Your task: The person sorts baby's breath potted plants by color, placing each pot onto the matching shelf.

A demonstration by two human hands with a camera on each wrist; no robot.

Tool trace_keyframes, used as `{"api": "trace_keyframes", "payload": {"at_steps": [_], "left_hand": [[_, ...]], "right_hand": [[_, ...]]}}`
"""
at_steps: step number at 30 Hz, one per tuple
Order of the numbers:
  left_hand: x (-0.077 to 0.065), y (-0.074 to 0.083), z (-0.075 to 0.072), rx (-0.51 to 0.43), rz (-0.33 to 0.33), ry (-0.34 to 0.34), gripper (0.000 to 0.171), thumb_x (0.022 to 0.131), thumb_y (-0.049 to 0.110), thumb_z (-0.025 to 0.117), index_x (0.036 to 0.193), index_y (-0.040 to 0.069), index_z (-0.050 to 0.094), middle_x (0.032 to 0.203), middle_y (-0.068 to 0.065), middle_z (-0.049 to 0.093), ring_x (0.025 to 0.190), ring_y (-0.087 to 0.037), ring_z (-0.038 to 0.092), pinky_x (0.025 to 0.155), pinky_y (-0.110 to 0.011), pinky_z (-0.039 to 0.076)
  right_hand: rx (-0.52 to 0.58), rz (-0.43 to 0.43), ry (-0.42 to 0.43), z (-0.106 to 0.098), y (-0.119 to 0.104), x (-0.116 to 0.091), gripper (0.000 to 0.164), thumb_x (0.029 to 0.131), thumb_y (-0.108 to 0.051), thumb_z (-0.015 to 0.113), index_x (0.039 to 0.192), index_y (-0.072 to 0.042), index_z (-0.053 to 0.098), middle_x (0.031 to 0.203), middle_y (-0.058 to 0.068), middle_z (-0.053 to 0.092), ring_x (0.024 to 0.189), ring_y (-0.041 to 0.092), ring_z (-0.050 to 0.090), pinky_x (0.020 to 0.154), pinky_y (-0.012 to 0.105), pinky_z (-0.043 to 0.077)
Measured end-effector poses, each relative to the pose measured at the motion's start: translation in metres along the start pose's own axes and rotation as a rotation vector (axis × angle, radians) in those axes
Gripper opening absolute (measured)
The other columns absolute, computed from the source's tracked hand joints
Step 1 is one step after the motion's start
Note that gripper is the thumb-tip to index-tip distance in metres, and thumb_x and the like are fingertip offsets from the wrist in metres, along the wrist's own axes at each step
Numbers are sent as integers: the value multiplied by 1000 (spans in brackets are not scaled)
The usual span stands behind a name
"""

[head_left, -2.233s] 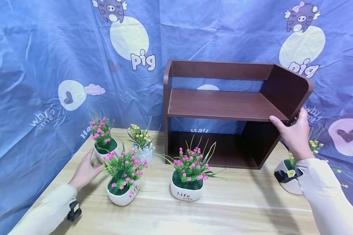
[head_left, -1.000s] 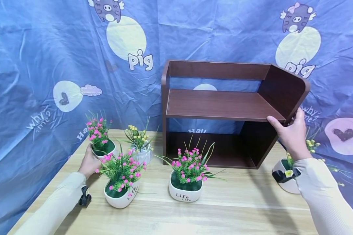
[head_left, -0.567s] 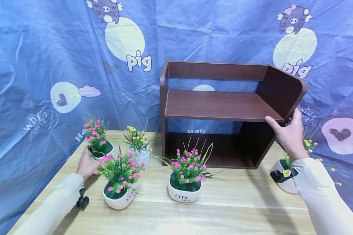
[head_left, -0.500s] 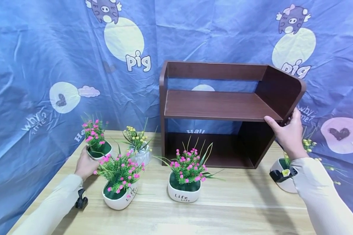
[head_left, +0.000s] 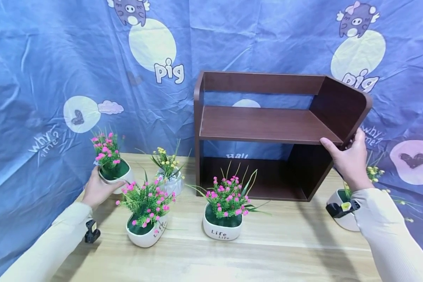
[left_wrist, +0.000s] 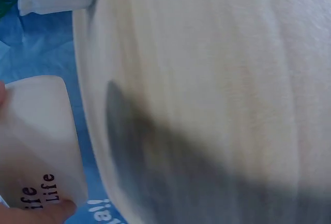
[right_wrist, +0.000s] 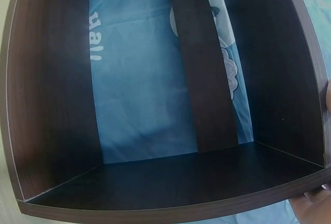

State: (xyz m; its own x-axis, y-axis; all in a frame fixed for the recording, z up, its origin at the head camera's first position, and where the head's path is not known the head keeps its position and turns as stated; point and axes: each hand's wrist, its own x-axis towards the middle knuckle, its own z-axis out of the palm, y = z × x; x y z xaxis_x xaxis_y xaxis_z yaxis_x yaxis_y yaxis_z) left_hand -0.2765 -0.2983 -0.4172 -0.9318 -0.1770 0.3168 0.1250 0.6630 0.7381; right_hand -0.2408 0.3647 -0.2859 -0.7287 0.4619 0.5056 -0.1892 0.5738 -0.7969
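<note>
And here my left hand (head_left: 98, 188) grips the white, rounded pot with pink flowers (head_left: 113, 168) between thumb and fingers, likely for balance; my right hand (head_left: 353, 164) clasps the dark-brown wooden shelf (head_left: 264, 123), presumably steadying it.

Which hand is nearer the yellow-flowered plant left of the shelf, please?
Left: the left hand, holding a flowerpot, is left of that plant; the right hand is far right, gripping the shelf.
</note>
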Motion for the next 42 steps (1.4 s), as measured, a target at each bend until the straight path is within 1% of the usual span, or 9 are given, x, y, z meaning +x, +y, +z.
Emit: {"api": "trace_keyframes", "payload": {"at_steps": [3, 5, 17, 27, 30, 33, 36, 38, 42], "left_hand": [[2, 8, -5, 52, 12, 16, 102, 71, 35, 84, 145, -3, 24, 133, -34, 44, 119, -55, 42, 95, -68, 32], [3, 14, -8, 50, 14, 13, 103, 72, 37, 83, 147, -1, 23, 135, -33, 43, 120, -55, 41, 96, -68, 32], [4, 53, -21, -1, 6, -12, 112, 75, 40, 81, 150, -2, 9, 143, -34, 32, 126, -54, 36, 101, -67, 29], [6, 84, -28, -73, 80, -6, 108, 75, 34, 82, 151, 0, 13, 143, -31, 36, 125, -49, 40, 101, -63, 31], [5, 96, -30, -108, 107, -16, 103, 77, 32, 81, 150, 2, 16, 142, -27, 39, 125, -42, 43, 101, -56, 35], [4, 108, -32, -145, 139, -36, 96, 78, 31, 81, 150, 7, 21, 141, -19, 43, 123, -32, 46, 98, -37, 41], [3, 121, -34, -196, 174, -48, 88, 79, 26, 80, 148, 18, 27, 139, -11, 45, 120, -20, 47, 90, -21, 41], [2, 128, -35, -220, 191, -50, 85, 79, 23, 80, 148, 25, 28, 139, -7, 44, 119, -15, 46, 88, -17, 41], [-1, 140, -36, -259, 217, -52, 84, 79, 19, 80, 146, 36, 31, 140, 0, 44, 117, -9, 45, 87, -20, 41]], "right_hand": [[3, 4, 3, 0, 1, 1, 72, 82, -25, 75, 142, -21, 34, 119, -13, 46, 110, 4, 49, 90, 13, 39], [9, 5, 2, 0, 2, 1, 72, 83, -24, 75, 142, -20, 34, 119, -13, 46, 111, 5, 49, 91, 14, 39], [23, 20, -6, -1, 2, 0, 71, 82, -27, 75, 141, -23, 35, 119, -13, 47, 112, 5, 50, 89, 13, 40], [22, 21, -17, -1, 3, -2, 73, 83, -28, 75, 142, -24, 33, 120, -13, 46, 113, 6, 50, 87, 12, 40], [20, 22, -23, -2, 3, -2, 73, 83, -29, 74, 143, -24, 32, 121, -12, 46, 114, 6, 49, 88, 12, 40], [25, 24, -21, -3, 3, -2, 73, 83, -28, 74, 143, -24, 32, 122, -12, 46, 114, 6, 49, 89, 13, 40], [19, 27, -19, -4, 3, -1, 73, 83, -29, 75, 142, -24, 32, 121, -12, 46, 114, 6, 49, 90, 13, 40], [16, 28, -20, -4, 3, -1, 73, 83, -29, 74, 142, -24, 32, 121, -12, 46, 115, 6, 49, 90, 14, 40], [17, 25, -23, -4, 2, -1, 73, 83, -29, 75, 142, -24, 33, 121, -12, 46, 115, 6, 49, 90, 13, 40]]}}
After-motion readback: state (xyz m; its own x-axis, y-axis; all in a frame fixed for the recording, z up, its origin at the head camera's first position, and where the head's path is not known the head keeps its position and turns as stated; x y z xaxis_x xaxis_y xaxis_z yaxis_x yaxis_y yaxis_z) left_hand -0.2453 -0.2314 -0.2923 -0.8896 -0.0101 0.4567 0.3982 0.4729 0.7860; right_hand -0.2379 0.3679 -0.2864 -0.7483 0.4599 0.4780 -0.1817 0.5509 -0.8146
